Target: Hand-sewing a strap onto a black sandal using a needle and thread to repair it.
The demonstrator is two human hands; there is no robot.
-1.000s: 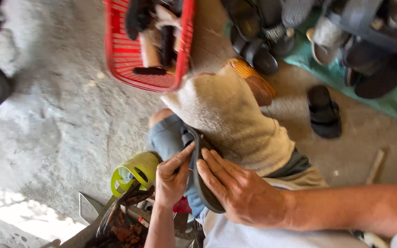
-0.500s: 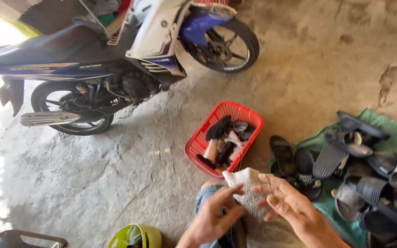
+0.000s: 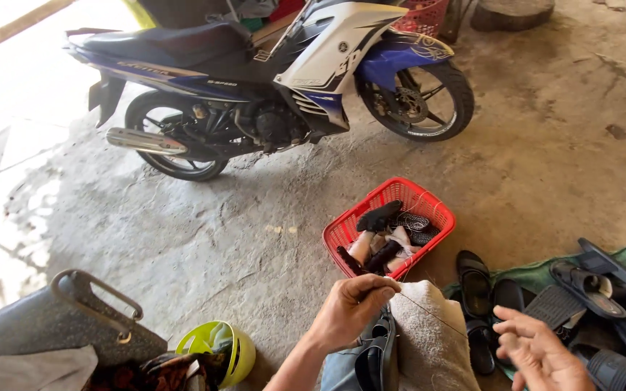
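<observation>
Pinching a thin thread (image 3: pixel 429 313), the left hand (image 3: pixel 353 308) sat over a black rubber sandal (image 3: pixel 378 355) on the lap. The right hand (image 3: pixel 541 351) was open, fingers spread. A red plastic basket (image 3: pixel 429 199) and a blue-and-white motorbike (image 3: pixel 313 51) stood ahead; more black sandals (image 3: pixel 476 282) lay nearby.

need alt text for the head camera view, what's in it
A left hand pinches a thin thread drawn taut over a cloth-covered knee, with the right hand open nearby. A red basket, black sandals and a blue and white motorbike sit on the concrete floor.
</observation>
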